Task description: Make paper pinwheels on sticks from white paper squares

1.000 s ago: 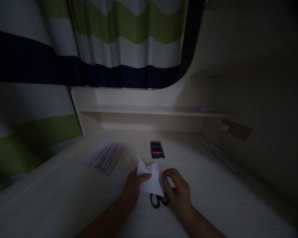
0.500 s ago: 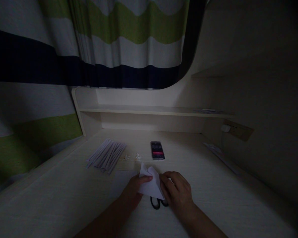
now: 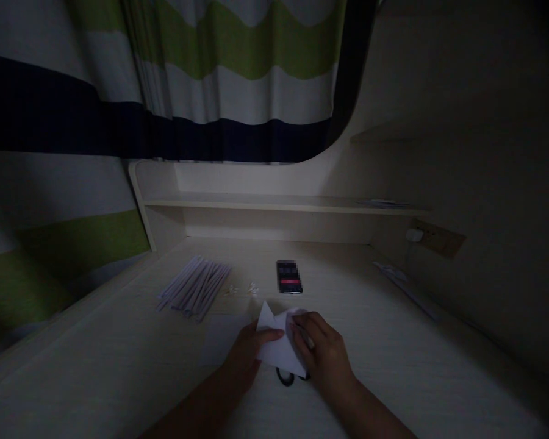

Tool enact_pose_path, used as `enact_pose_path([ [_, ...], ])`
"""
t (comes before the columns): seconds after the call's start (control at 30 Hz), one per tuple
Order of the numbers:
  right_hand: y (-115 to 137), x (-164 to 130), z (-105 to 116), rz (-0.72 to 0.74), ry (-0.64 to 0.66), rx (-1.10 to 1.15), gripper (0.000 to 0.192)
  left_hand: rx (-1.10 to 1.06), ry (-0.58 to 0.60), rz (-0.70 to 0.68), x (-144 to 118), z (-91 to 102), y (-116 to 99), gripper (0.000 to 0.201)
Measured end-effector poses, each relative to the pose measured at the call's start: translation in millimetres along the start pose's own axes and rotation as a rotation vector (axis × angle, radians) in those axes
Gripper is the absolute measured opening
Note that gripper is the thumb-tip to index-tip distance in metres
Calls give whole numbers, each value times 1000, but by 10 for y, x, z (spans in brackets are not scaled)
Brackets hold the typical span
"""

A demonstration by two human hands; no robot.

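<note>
Both hands pinch the folded white paper [image 3: 279,347]: left hand [image 3: 247,353] at nine o'clock, right hand [image 3: 322,356] at three. Scissors [image 3: 287,376] underneath; the crease may skew in this gloom.

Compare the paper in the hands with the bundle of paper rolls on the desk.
The white paper is one folded sheet, held by both the left hand and right hand; the paper rolls are many thin tubes lying untouched, side by side, further left. Both look white.
</note>
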State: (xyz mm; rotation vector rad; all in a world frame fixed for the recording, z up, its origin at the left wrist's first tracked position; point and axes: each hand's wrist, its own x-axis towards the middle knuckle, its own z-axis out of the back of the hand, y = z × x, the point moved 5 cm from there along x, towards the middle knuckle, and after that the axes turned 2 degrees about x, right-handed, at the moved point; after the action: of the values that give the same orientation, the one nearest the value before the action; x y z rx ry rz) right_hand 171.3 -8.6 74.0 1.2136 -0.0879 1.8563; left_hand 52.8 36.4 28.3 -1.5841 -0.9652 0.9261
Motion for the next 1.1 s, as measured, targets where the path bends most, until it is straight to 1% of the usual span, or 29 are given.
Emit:
enact_pose_path([
  [0.1,-34,9,16,-117,-35,178,25,-123,-51,14,-6,26,-14,24],
  [0.17,-49,9,17,-165,-41,221,22,-191,-81,2,-7,41,-34,24],
  [0.23,-29,5,16,-116,-36,224,21,-215,-88,-24,-8,42,-61,26],
  [0.3,7,-8,8,-12,-14,180,26,-213,-85,-33,-12,30,-80,29],
  [0.4,47,-31,-13,130,27,5,32,-197,-89,-9,-24,0,-93,33],
  [0.47,65,-33,-12,201,26,-128,32,-191,-102,-3,-35,-13,-108,34],
  [0.57,90,-17,1,272,15,-262,29,-197,-117,-9,-45,-10,-118,35],
  [0.67,104,-11,-8,313,36,-322,26,-181,-114,-42,-42,16,-112,34],
  [0.8,88,-46,-55,307,105,-315,29,-142,-108,-63,-44,38,-114,30],
  [0.9,84,-72,-71,277,140,-217,35,-130,-105,-64,-54,24,-142,30],
  [1.0,106,-59,-18,238,71,-87,36,-137,-121,-75,-58,16,-163,28],
  [1.1,158,-34,33,268,33,-48,32,-171,-123,-79,-54,18,-154,29],
])
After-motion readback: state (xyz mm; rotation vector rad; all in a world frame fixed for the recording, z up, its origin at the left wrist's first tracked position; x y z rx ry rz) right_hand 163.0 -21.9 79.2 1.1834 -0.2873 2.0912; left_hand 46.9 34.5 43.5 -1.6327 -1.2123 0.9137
